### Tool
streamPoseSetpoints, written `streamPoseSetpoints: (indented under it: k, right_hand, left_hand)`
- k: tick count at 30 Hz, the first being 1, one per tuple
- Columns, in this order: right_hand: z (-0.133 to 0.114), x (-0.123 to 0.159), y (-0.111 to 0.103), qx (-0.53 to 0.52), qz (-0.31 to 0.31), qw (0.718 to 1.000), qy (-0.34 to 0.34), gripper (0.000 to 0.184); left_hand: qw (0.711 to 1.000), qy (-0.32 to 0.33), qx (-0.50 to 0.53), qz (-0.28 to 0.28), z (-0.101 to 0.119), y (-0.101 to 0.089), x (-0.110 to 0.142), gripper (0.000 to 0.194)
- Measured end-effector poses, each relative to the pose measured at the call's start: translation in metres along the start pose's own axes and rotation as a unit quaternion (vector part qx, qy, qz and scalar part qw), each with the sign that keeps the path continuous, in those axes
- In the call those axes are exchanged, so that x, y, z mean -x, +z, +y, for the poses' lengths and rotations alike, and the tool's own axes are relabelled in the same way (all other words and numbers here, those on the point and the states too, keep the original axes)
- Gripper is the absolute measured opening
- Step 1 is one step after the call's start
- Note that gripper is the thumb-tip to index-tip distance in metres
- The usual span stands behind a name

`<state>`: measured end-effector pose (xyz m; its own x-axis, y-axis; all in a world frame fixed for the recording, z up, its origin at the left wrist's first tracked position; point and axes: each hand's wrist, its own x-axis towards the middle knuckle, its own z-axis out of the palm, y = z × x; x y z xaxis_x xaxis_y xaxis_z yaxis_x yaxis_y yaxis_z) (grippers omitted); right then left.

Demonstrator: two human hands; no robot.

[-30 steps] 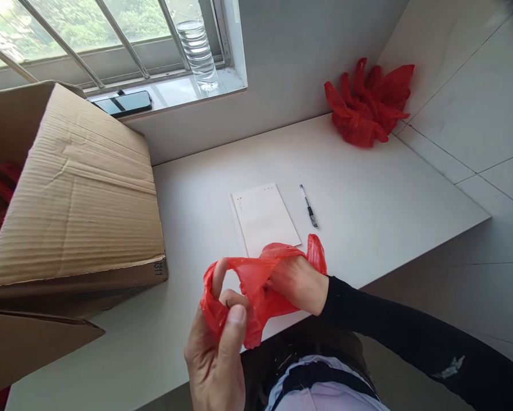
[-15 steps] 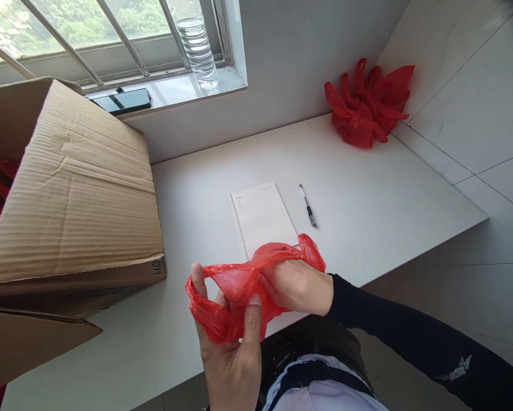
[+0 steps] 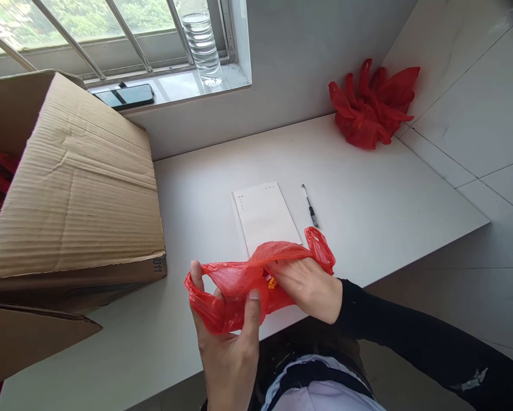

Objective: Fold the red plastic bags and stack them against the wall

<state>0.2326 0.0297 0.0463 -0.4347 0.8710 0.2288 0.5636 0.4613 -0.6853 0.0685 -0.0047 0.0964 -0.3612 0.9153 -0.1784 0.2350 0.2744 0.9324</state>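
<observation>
At the desk's near edge, my left hand [image 3: 226, 348] and right hand [image 3: 308, 285] both grip the red bag [image 3: 235, 285], whose thin film I judge may tear if stretched.

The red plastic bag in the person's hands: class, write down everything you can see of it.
The red plastic bag is thin, glossy and slightly see-through, crumpled and stretched into a loose band in the air above the near edge of the white table. The left hand grips its bunched left end between thumb and fingers; the right hand clasps the other end, where a loop like a handle sticks out behind. A small yellow-orange mark shows near the middle. It hides the near corner of the white paper.
</observation>
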Motion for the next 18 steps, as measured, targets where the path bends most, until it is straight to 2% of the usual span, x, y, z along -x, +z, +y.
streamPoseSetpoints:
  k: [2, 4, 7, 9, 11, 14, 18]
  right_hand:
    - [-0.005, -0.002, -0.008, 0.016, -0.022, 0.999, -0.042, 0.045]
    - [-0.008, -0.005, -0.011, 0.011, -0.026, 0.999, -0.044, 0.043]
    - [-0.008, -0.011, -0.009, 0.05, -0.052, 0.997, 0.012, 0.036]
    - [-0.007, -0.016, -0.005, 0.12, -0.121, 0.983, 0.071, 0.026]
    - [-0.006, -0.021, -0.001, 0.164, -0.176, 0.965, 0.108, 0.025]
    - [-0.007, -0.025, 0.0, 0.175, -0.183, 0.959, 0.124, 0.029]
    - [-0.015, -0.02, -0.014, 0.175, -0.207, 0.955, 0.122, 0.029]
  left_hand:
    - [0.998, 0.021, -0.053, 0.023, -0.004, 0.006, -0.003, 0.114]
    - [0.993, 0.05, -0.103, 0.02, -0.013, 0.012, -0.01, 0.117]
    - [0.987, 0.071, -0.144, -0.026, -0.033, 0.021, -0.024, 0.106]
    - [0.983, 0.086, -0.155, -0.047, -0.045, 0.023, -0.032, 0.102]
    - [0.981, 0.098, -0.157, -0.058, -0.053, 0.024, -0.037, 0.1]
    - [0.98, 0.109, -0.153, -0.073, -0.057, 0.022, -0.04, 0.096]
    - [0.972, 0.144, -0.168, -0.073, -0.053, 0.017, -0.035, 0.092]
